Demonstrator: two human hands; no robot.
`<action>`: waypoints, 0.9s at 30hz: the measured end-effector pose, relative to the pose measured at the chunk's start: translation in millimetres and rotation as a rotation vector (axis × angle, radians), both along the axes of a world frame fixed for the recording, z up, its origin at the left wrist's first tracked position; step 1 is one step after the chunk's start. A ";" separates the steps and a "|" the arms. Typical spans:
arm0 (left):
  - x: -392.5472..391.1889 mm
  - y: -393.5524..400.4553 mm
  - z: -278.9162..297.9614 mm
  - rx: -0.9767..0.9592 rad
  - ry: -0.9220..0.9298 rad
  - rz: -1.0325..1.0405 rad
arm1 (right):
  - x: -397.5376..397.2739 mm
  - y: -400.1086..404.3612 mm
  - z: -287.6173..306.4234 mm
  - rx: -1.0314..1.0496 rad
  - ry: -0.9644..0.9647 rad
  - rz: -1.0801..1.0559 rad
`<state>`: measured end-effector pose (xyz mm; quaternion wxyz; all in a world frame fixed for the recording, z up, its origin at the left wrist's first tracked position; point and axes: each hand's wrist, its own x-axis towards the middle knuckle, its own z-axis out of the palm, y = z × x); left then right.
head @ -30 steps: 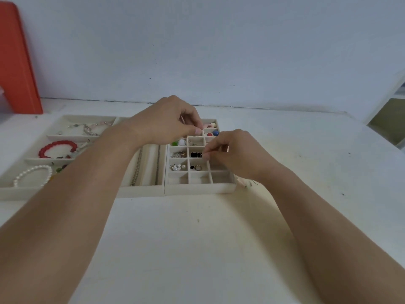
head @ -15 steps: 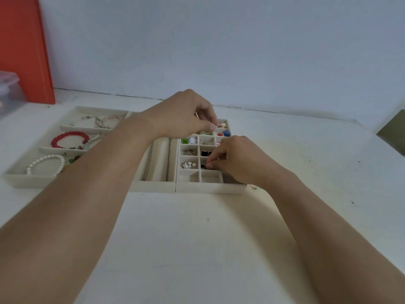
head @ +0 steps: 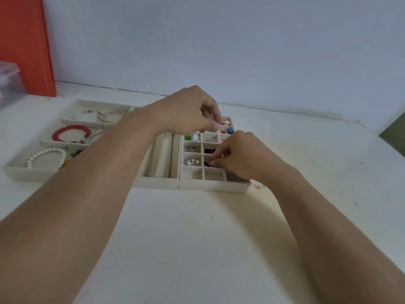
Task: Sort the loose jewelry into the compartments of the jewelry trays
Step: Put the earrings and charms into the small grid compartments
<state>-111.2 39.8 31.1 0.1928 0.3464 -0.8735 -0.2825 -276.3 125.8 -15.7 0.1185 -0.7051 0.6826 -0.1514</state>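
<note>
Mid-sorting over small-compartment tray (head: 213,187) on white worktop (head: 197,249): right hand (head: 238,156) curled, pinching small dark piece (head: 210,164) into a middle cell; left hand (head: 190,115) pinching something tiny above far cells. Next, judged: release, withdraw cleanly.

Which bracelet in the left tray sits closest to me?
The white pearl bracelet, in the nearest compartment; the red bead bracelet lies one compartment farther back.

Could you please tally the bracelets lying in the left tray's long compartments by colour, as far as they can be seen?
Red bead bracelet: 1
White pearl bracelet: 1
Total: 2 bracelets in the left tray. The left arm hides part of these compartments, so others may lie unseen.
</note>
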 end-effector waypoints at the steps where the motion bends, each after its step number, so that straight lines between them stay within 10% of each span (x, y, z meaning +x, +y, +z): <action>1: 0.1 -0.5 -0.3 0.002 -0.002 0.001 | 0.3 0.5 1.2 0.004 0.000 -0.004; 27: -23.4 2.3 -34.7 0.000 0.058 0.128 | -73.9 24.4 35.0 0.014 -0.088 -0.209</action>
